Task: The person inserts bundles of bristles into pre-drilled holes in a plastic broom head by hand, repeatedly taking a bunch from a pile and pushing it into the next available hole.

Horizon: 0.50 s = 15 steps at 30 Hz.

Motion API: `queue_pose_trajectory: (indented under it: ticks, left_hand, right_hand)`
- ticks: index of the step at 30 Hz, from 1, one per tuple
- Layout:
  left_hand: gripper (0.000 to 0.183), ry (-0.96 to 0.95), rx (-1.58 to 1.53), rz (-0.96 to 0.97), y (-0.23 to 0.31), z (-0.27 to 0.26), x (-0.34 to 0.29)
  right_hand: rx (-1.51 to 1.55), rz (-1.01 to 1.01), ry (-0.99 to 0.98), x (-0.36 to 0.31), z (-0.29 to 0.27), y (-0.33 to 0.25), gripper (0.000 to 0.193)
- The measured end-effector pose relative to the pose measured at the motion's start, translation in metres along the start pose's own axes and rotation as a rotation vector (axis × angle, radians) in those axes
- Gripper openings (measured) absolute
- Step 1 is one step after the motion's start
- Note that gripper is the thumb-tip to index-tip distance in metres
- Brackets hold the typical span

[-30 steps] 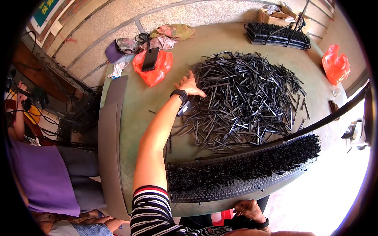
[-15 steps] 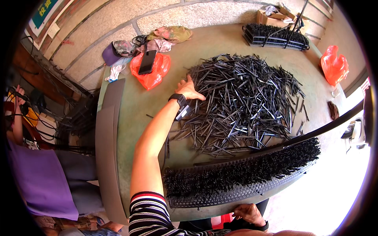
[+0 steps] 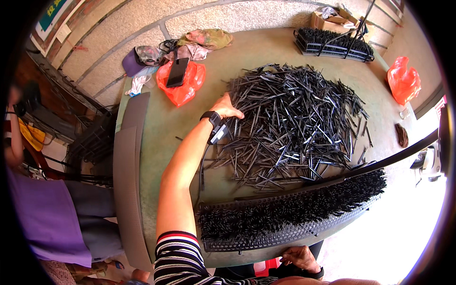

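Note:
A broad heap of loose black strips covers the middle of the green table. My left hand reaches its left edge, thumb stretched apart and the other fingers partly hidden among the strips; it looks open. In front of the heap, along the near table edge, lies a long curved perforated black panel, with a dense band of black bristle-like tufts on it. Below that edge, close to my body, my right hand has its fingers curled. Whatever they may hold is hidden.
A phone lies on a red plastic bag at the back left, near caps and cloths. A grey curved panel lines the left edge. Tied tufted panels are at the back right. Someone in purple is at the left.
My left hand has drawn slightly toward the left, its fingers closer in to the heap's edge. The person at the left has shifted a little. My right hand stays put.

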<state>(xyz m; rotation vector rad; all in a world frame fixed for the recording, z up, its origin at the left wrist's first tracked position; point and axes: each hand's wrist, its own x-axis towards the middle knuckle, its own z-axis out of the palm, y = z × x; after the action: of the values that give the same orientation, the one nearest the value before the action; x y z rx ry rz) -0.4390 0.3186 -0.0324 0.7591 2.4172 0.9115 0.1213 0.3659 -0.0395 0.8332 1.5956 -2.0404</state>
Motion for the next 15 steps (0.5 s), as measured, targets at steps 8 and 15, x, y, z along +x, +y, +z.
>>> queue_pose_trajectory:
  ticks: [8,15]
  left_hand:
    - [0.093,-0.002,0.162,-0.024,0.007,0.003,-0.018]
    - [0.098,-0.022,0.278,-0.084,0.025,0.003,-0.030]
  right_hand:
    - [-0.009,0.016,0.011,0.000,0.002,-0.006,0.011]
    - [-0.016,0.005,0.029,-0.001,0.003,-0.003,0.012]
